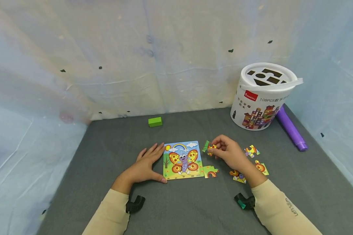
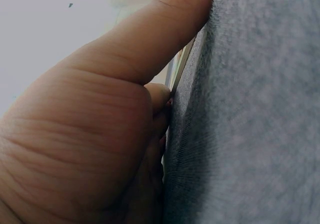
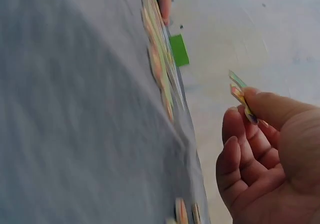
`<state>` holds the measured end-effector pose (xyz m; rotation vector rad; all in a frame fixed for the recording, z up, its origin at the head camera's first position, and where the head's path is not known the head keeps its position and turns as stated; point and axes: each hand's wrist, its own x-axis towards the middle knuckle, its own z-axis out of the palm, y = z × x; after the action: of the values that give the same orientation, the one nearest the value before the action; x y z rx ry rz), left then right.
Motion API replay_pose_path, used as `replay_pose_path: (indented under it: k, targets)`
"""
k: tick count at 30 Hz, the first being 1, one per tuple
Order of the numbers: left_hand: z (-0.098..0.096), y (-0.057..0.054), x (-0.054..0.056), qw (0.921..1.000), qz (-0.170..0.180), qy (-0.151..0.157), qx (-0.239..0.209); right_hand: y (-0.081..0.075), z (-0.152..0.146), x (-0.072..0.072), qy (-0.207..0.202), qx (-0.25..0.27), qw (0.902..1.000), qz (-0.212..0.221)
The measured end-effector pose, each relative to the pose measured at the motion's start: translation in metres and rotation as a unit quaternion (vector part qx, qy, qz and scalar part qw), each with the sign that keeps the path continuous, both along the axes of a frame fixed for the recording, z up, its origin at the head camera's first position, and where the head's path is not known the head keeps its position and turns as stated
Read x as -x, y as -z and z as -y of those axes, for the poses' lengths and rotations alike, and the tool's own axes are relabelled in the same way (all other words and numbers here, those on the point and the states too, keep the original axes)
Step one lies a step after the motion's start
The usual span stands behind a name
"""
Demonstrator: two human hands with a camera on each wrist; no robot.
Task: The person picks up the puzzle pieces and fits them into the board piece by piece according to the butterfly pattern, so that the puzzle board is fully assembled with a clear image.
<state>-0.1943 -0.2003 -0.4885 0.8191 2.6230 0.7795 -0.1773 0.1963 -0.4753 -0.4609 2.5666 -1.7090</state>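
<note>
Found the butterfly board (image 1: pixel 183 160) lying flat on the grey cloth (image 1: pixel 194 209), picture up; taken as clock centre, with 12 at its far edge. Noted at 9 o'clock the left hand (image 1: pixel 148 166), with fingers spread wide and straight along the board's edge, gripping nothing. Noted toward 3 o'clock the right hand (image 1: pixel 227 152), pinching a puzzle piece (image 1: pixel 206 146) at 2 o'clock, clear of the cloth and tilted. Cannot tell one notched piece from two in that pinch. Recorded a green-and-red piece (image 1: pixel 209 170) just beside the board at 4 o'clock; unable to confirm contact. Logged further loose pieces (image 1: pixel 252 151) farther out, around 3 o'clock.

Judged in hand: orienting and setting down the pinched piece. Check colours and outline against the printed butterfly before lowering. Pinch by the outer edges only, leaving tabs and sockets free of fingertips. Bring level, align tab over socket, then press flat with light force; if tight, lift and turn rather than force. Approach the 4 o'clock piece gently, being unpinned and likely to skid. Rest lightly at 9 o'clock to steady the board.
</note>
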Motion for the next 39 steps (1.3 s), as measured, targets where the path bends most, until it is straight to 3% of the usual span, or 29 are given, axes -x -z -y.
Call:
replay_pose_path:
  k: [10,15,25,39]
  targets:
    - [-0.001,-0.002,-0.002,1.0000,0.002,-0.002,-0.009,0.001,0.036,-0.013,-0.061,0.011,0.9981,0.001]
    - [-0.001,-0.002,-0.002,0.9999,0.003,0.000,-0.011,0.005,0.054,-0.019,-0.070,0.024,0.9971,0.016]
    - [0.000,-0.001,0.000,1.0000,0.001,0.001,-0.004,0.011,0.084,-0.026,-0.063,0.111,0.9900,0.061]
    - [0.001,-0.002,0.000,1.0000,0.003,0.003,-0.001,0.014,0.117,-0.015,-0.013,0.091,0.9934,0.069]
